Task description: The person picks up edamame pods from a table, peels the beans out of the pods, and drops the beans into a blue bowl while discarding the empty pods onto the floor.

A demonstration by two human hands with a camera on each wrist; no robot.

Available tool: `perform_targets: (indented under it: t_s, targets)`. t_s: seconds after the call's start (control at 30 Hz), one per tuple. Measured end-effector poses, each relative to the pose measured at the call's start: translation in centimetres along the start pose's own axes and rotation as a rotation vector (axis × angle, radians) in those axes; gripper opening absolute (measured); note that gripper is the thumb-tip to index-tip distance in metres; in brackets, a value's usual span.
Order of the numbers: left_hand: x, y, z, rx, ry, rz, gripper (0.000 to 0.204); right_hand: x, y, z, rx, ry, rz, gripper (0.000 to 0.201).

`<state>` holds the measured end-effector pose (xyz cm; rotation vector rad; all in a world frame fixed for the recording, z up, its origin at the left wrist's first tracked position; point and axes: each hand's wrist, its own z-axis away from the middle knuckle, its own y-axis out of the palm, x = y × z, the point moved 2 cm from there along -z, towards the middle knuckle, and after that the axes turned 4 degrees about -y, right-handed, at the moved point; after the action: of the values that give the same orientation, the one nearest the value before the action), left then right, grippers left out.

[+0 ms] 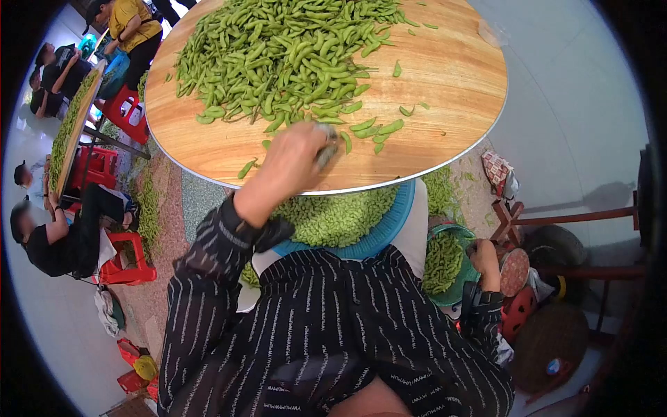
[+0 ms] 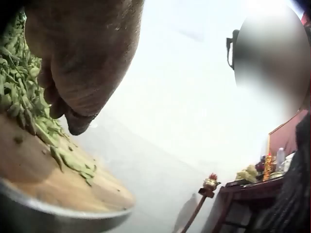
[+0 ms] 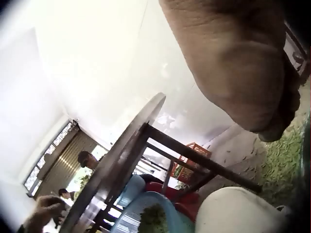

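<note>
My left hand (image 1: 288,163) is low over the near part of the round wooden table (image 1: 445,104), fingers bent down, with a greyish covering (image 1: 324,146) around the fingertips. A single edamame pod (image 1: 346,142) lies right beside those fingertips; whether they pinch one I cannot tell. A large heap of green edamame pods (image 1: 278,55) spreads behind the hand. Down at my right side, my right hand (image 1: 484,263) hangs with loosely bent fingers at the rim of a green basket (image 1: 467,288) of pods (image 1: 443,260). No object shows at its fingers in the right wrist view.
Below the table edge, a blue basin (image 1: 375,240) of shelled beans (image 1: 344,215) sits before my lap. More pods (image 1: 439,191) litter the floor. Wooden furniture legs (image 1: 511,222) stand at right. Several people sit at another table (image 1: 73,132) on the left, near red stools (image 1: 128,260).
</note>
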<state>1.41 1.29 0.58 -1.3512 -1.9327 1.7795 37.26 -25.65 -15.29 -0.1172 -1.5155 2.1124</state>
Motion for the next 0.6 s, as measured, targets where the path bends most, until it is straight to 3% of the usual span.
perform_targets:
  t_s: [0.1,0.17,0.3,0.37,0.43,0.47,0.53,0.57,0.6]
  targets:
    - [1.8,0.8,-3.8,-0.086,0.065,-0.135,0.013,2.4,-0.9,-0.2,-0.073,0.000,-0.063,0.015]
    - [3.4,2.5,-4.9,-0.049,0.040,-0.292,0.007,4.4,-2.0,0.1,-0.112,-0.142,-0.362,0.013]
    - [2.6,1.9,-5.6,0.050,0.043,-0.366,0.007,10.1,-4.9,0.1,-0.124,-0.220,-0.665,0.013]
    - [2.5,1.4,-5.4,0.017,0.023,-0.382,0.008,13.1,-6.0,-0.4,-0.166,-0.411,-0.840,0.014]
    - [2.3,0.3,-5.3,-0.018,0.004,-0.399,0.009,16.5,-7.4,-0.6,-0.067,-0.373,-1.046,0.012]
    - [1.8,-0.9,-5.2,-0.110,0.045,-0.353,0.012,18.0,-7.9,-1.1,-0.070,-0.376,-1.049,0.012]
    - [2.1,-2.4,-4.8,-0.286,0.128,-0.202,0.015,20.9,-9.0,-1.8,-0.170,-0.639,-1.069,0.015]
    - [2.1,-2.7,-4.5,-0.289,0.127,-0.210,0.015,22.3,-9.3,-2.2,-0.170,-0.647,-1.072,0.015]
    - [1.9,-3.2,-3.9,-0.209,-0.053,0.301,0.015,23.6,-9.5,-2.6,-0.092,-0.658,-1.207,0.017]
